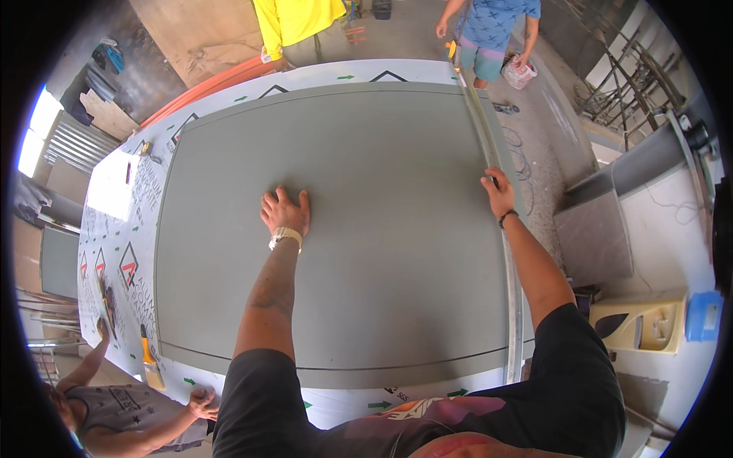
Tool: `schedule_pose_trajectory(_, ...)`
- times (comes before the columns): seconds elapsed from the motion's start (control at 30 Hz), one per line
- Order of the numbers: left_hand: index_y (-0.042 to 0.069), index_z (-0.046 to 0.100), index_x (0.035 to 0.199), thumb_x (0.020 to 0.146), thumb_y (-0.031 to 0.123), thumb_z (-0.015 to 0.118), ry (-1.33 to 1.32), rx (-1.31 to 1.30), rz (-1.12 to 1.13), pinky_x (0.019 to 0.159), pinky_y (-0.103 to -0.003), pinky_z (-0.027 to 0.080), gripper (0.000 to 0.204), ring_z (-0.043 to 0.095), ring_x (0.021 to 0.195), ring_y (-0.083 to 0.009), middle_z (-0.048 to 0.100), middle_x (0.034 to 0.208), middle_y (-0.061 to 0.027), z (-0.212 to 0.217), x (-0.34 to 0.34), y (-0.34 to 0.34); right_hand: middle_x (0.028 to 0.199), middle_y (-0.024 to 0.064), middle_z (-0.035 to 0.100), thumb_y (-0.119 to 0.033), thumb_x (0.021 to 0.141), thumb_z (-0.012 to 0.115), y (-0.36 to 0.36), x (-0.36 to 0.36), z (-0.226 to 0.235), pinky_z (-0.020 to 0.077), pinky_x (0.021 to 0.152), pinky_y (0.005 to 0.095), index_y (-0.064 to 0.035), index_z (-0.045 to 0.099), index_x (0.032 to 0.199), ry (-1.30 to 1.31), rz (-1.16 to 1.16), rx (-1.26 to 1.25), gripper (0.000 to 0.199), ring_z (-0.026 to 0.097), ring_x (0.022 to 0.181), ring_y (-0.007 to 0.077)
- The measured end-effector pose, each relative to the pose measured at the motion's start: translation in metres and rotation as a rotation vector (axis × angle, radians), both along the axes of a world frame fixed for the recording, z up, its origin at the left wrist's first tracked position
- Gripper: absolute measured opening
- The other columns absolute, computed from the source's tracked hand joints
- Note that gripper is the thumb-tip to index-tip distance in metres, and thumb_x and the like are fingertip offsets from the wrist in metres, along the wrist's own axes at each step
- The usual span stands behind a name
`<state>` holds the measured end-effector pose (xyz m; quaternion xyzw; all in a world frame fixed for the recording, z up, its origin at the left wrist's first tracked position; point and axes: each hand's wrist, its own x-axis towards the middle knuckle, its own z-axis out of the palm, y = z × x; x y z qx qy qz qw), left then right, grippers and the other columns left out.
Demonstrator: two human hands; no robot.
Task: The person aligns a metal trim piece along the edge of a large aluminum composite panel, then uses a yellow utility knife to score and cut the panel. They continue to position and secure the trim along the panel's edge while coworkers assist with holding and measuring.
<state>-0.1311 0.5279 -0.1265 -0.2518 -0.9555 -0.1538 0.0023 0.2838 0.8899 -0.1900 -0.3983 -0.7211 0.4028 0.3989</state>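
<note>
A large grey panel (359, 229) lies before me on a white printed sheet (107, 237). My left hand (285, 211) rests palm down near the panel's middle, fingers slightly bent and apart, holding nothing. Along the panel's right side runs a long metal straightedge (513, 320). My right hand (500, 194) is closed on it about midway, fingers curled over its edge; a small dark spot between the fingers is too small to make out. At the straightedge's far end there is an orange-yellow piece (451, 50). A thin dark line crosses the panel near its close edge.
Someone in a yellow shirt (301, 19) and another in a blue shirt (500, 27), carrying a bucket (520, 73), stand at the far side. A third person's hand (203, 404) is at the near left. A brush (151, 365) and a tape measure (146, 150) lie on the sheet.
</note>
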Motion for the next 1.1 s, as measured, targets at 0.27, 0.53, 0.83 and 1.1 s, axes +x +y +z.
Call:
schedule_pose_trajectory(0.27,0.007,0.047,0.148,0.1,0.057,0.054,-0.001,0.014,0.01,0.124,-0.051,0.024,0.069,0.028,0.153,-0.0363,0.038,0.156,-0.023,-0.002,-0.001,0.001,0.146,0.0148,0.058,-0.018,0.093,0.077,-0.004,-0.001,0.005,0.0433,0.113,0.0366,-0.002,0.07,0.12,0.014,-0.028,-0.057,0.032,0.054,0.137,0.0267)
schedule_pose_trajectory(0.53,0.007,0.048,0.145,0.1,0.056,0.056,0.06,0.029,-0.015,0.123,-0.052,0.025,0.067,0.032,0.15,-0.0376,0.04,0.155,-0.0238,-0.011,-0.004,0.001,0.149,0.0152,0.057,-0.021,0.094,0.076,-0.002,0.001,0.004,0.0432,0.113,0.0361,-0.0026,0.069,0.12,-0.003,-0.003,-0.033,0.033,0.055,0.136,0.0284)
schedule_pose_trajectory(0.83,0.009,0.049,0.147,0.1,0.056,0.057,0.078,0.018,-0.005,0.122,-0.052,0.025,0.067,0.032,0.15,-0.0367,0.04,0.154,-0.0218,-0.01,-0.004,0.002,0.149,0.0157,0.057,-0.018,0.093,0.077,-0.002,-0.002,0.003,0.0444,0.112,0.0373,-0.0027,0.07,0.12,0.043,0.002,-0.027,0.032,0.054,0.138,0.0292)
schedule_pose_trajectory(1.1,0.007,0.048,0.148,0.1,0.056,0.056,0.006,-0.003,-0.006,0.124,-0.051,0.024,0.069,0.028,0.152,-0.0369,0.038,0.157,-0.0238,-0.006,-0.001,0.005,0.144,0.016,0.061,-0.023,0.09,0.079,0.002,0.004,-0.002,0.0474,0.108,0.0377,-0.0046,0.071,0.118,-0.062,-0.041,0.061,0.034,0.058,0.133,0.0301)
